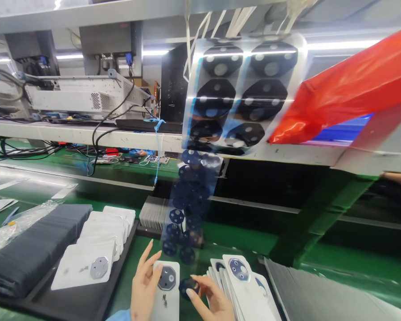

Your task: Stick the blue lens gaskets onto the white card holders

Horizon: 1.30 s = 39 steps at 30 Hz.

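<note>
A white phone back cover (171,303) lies in front of me, its dark octagonal camera area (167,278) at the top. My left hand (144,285) is at its left edge, thumb on the cover and other fingers reaching upward. Just right of this cover, my right hand (212,296) pinches a dark octagonal sticker (187,288) between thumb and fingers. A clear sheet of dark octagonal stickers (187,191) hangs down from the shelf, its lower end just beyond the cover. To the right, several white covers (239,290) lean in a stack.
More white covers (96,240) overlap on a black tray (120,267) at left, beside a dark grey stack (36,249). A grey stack (321,290) lies at right. Overhead, a shelf edge (307,154) carries red plastic (350,84). Thin panels (155,211) stand in a rack behind.
</note>
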### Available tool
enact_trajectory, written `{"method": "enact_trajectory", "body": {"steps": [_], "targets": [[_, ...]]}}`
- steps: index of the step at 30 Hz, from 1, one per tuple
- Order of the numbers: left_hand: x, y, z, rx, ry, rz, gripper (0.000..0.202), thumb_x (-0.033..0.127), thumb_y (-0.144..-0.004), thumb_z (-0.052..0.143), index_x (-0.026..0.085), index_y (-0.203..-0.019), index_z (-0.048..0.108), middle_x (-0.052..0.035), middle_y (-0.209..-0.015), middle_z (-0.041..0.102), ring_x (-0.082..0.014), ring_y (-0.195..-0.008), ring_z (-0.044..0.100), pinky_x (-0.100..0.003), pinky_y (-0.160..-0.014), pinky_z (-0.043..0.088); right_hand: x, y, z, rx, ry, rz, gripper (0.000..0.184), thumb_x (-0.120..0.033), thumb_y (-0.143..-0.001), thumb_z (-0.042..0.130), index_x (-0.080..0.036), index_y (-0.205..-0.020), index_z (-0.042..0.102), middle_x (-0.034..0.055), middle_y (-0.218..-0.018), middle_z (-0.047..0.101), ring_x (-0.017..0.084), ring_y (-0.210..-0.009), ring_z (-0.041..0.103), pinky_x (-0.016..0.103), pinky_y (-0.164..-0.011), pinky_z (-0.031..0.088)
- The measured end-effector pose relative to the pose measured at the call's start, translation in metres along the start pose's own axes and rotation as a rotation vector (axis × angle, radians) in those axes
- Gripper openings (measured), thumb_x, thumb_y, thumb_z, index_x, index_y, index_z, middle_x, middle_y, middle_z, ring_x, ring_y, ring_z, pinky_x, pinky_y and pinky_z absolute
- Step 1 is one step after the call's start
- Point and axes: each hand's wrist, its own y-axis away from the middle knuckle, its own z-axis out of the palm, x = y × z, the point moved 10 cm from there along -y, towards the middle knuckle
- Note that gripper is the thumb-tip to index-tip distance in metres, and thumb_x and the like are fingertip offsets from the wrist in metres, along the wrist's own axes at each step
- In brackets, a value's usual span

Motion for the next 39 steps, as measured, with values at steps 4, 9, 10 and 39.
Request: {"method": "enact_trajectory", "body": {"steps": [4, 9, 10, 39], "targets": [[0.000, 0.007, 0.007, -0.026, 0.039, -0.010, 0.038, 0.047, -0.070, 0.076, 0.021, -0.097, 0.075, -0.0115, -0.132, 0.061, -0.0321, -0.115, 0.060, -0.033, -0.094, 0.053, 0.018, 0.007, 0.014, 0.007, -0.081, 0.137, 0.053, -0.062, -0.065, 0.075, -0.021, -0.097, 0.072, 0.0011, -0.068, 0.061, 0.017, -0.059, 0.056, 0.027, -0.060, 0.050], [-0.022, 0.009, 0.018, -0.117, 0.047, -0.191, 0.041, 0.052, -0.067, 0.077, 0.018, -0.090, 0.077, -0.0119, -0.098, 0.077, -0.0281, -0.090, 0.070, -0.031, -0.082, 0.056, 0.023, 0.012, 0.022, -0.018, -0.046, 0.177, 0.044, -0.060, -0.062, 0.077, -0.018, -0.067, 0.068, 0.0024, -0.065, 0.062, 0.014, -0.052, 0.051, 0.025, -0.051, 0.044], [-0.024, 0.009, 0.019, -0.125, 0.034, -0.199, 0.042, 0.053, -0.068, 0.076, 0.018, -0.091, 0.077, -0.0115, -0.100, 0.077, -0.0279, -0.092, 0.070, -0.030, -0.082, 0.056, 0.025, 0.013, 0.022, -0.008, -0.026, 0.203, 0.044, -0.060, -0.062, 0.077, -0.017, -0.066, 0.067, 0.0023, -0.063, 0.062, 0.014, -0.052, 0.051, 0.025, -0.051, 0.044], [-0.019, 0.025, 0.051, -0.458, 0.201, -0.289, 0.051, 0.039, -0.082, 0.068, 0.020, -0.129, 0.059, -0.0139, -0.125, 0.066, -0.0317, -0.107, 0.065, -0.041, -0.094, 0.049, 0.035, 0.014, 0.012, -0.062, 0.135, 0.345, 0.041, -0.055, -0.066, 0.075, -0.016, -0.072, 0.068, 0.0028, -0.064, 0.061, 0.014, -0.053, 0.049, 0.024, -0.050, 0.042]]}}
